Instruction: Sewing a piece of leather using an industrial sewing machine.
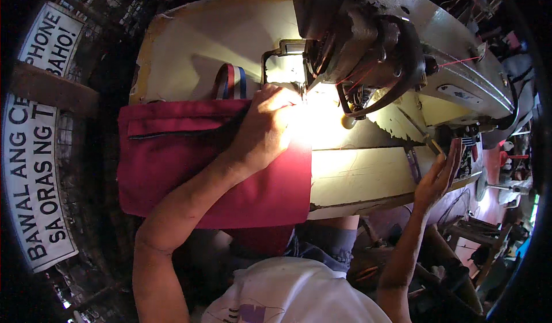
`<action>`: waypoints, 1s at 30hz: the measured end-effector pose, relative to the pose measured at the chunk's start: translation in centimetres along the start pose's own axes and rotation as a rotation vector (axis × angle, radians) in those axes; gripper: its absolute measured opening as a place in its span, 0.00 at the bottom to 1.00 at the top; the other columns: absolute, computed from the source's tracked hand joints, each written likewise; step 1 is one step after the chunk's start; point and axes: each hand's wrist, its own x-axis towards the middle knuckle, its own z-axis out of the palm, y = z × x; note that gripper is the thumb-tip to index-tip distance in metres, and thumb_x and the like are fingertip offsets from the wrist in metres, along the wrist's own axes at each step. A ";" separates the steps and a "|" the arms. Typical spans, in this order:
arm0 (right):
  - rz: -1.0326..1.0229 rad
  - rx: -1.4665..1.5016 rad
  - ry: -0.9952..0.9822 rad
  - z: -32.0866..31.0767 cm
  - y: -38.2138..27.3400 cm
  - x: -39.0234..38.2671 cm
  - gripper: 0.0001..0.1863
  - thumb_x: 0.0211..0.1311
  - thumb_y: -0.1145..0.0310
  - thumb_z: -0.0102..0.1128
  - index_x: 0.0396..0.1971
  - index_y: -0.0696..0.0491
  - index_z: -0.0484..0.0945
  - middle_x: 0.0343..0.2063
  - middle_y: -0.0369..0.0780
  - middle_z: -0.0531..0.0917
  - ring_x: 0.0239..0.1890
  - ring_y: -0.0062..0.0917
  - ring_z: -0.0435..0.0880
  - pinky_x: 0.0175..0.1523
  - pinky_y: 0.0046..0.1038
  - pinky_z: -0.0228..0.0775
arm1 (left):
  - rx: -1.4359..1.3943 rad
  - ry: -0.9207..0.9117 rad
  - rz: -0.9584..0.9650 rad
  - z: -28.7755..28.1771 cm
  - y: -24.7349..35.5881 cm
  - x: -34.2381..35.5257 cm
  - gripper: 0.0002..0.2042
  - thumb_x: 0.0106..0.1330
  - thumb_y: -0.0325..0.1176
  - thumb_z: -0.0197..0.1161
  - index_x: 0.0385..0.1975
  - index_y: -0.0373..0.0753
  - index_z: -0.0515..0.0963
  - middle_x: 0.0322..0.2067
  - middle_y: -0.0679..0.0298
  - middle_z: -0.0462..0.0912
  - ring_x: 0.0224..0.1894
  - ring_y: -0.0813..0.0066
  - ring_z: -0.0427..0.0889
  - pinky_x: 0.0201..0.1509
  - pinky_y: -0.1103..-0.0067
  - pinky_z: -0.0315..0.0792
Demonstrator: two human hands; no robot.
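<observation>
A maroon fabric bag with a dark zipper lies on the sewing table and hangs over its front edge. A striped strap loop in red, white and blue sticks up behind its top edge. My left hand is closed on the bag's top right corner, close to the needle area of the sewing machine. Strong lamp glare washes out the fingertips and the stitching spot. Off to the right, my right hand is raised beside the table's end, fingers stretched and holding nothing.
The machine's arm overhangs the worn table. Red thread runs along the machine. Small scissors and a thin pointed tool lie at the table's right. White signs hang on wire mesh at the left.
</observation>
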 end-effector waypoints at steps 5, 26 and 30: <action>-0.255 0.259 -0.121 -2.9 -4.5 -4.2 0.15 0.72 0.74 0.48 0.54 0.60 0.76 0.59 0.49 0.77 0.63 0.45 0.73 0.69 0.43 0.62 | -0.015 -0.025 0.022 -0.1 -1.0 0.8 0.05 0.53 0.25 0.64 0.30 0.37 0.83 0.37 0.60 0.80 0.45 0.60 0.77 0.53 0.68 0.70; -0.477 0.713 -0.223 -1.1 -14.9 -15.8 0.19 0.56 0.61 0.71 0.47 0.49 0.79 0.49 0.36 0.81 0.64 0.36 0.74 0.74 0.49 0.50 | 0.342 -0.306 -0.035 -5.5 9.9 -7.6 0.21 0.54 0.35 0.73 0.47 0.37 0.78 0.63 0.51 0.69 0.71 0.51 0.63 0.72 0.54 0.58; -0.451 0.711 -0.266 -1.6 -15.1 -15.3 0.20 0.54 0.63 0.72 0.46 0.50 0.78 0.47 0.37 0.81 0.63 0.38 0.76 0.73 0.48 0.53 | 0.172 -0.485 -0.027 -5.2 11.2 -12.8 0.19 0.55 0.34 0.73 0.45 0.36 0.79 0.62 0.54 0.72 0.68 0.53 0.68 0.71 0.55 0.62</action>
